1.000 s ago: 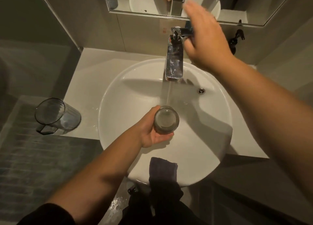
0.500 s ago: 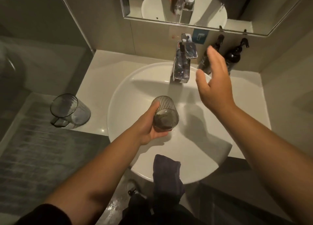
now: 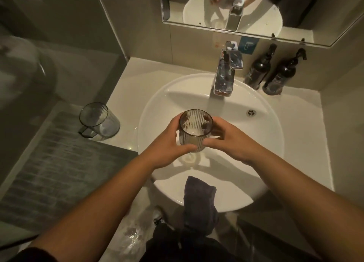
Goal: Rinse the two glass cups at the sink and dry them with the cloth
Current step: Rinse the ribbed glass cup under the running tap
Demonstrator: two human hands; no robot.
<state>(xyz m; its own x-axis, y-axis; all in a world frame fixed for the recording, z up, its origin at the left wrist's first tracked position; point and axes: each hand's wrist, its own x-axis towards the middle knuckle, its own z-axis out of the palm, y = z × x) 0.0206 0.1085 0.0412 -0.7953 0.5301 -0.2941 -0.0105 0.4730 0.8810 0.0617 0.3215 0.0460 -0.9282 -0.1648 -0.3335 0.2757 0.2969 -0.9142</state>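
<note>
your left hand point(image 3: 167, 143) and right hand point(image 3: 230, 141) both clasp the ribbed glass cup point(image 3: 195, 130), upright over the sink point(image 3: 266, 143). the cloth point(image 3: 199, 198) drapes over its near rim. the second cup point(image 3: 98, 120) lies on the desk point(image 3: 141, 74), left.

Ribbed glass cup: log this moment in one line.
ribbed glass cup | both hands holding | over sink | faucet off | cloth on rim

Ribbed glass cup point(image 3: 196, 128) upright over sink point(image 3: 264, 135)
</note>
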